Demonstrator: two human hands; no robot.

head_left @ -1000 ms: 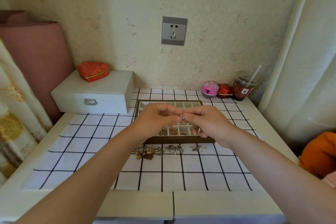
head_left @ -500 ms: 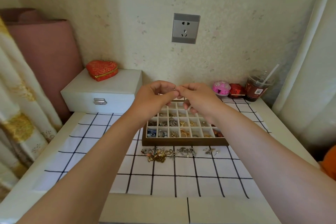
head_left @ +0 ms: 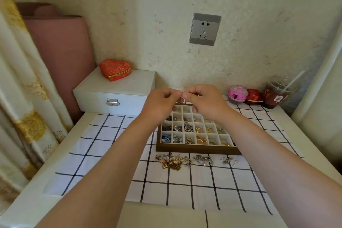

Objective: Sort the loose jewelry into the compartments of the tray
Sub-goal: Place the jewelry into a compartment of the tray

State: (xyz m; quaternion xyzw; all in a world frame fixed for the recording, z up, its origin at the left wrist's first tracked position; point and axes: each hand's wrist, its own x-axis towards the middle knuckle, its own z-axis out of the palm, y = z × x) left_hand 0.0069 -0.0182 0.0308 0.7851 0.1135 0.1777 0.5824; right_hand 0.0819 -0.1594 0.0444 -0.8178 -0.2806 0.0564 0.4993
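The left hand (head_left: 162,102) and right hand (head_left: 204,101) meet fingertip to fingertip, both pinched on one small ring (head_left: 182,99) raised above the tray (head_left: 198,149), probably for inspection before choosing a compartment. It hangs below the fingertips; its facing is too small to tell.

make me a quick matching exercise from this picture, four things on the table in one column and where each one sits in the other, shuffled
Things:
1. heart-shaped red box
2. loose jewelry
3. drink cup with straw
4. small silver piece

Places:
A. far right corner of the table, by the wall
B. pinched between both hands above the tray
C. on top of the white case
D. on the checked cloth, in front of the tray

Pairs: 1-C, 2-D, 3-A, 4-B
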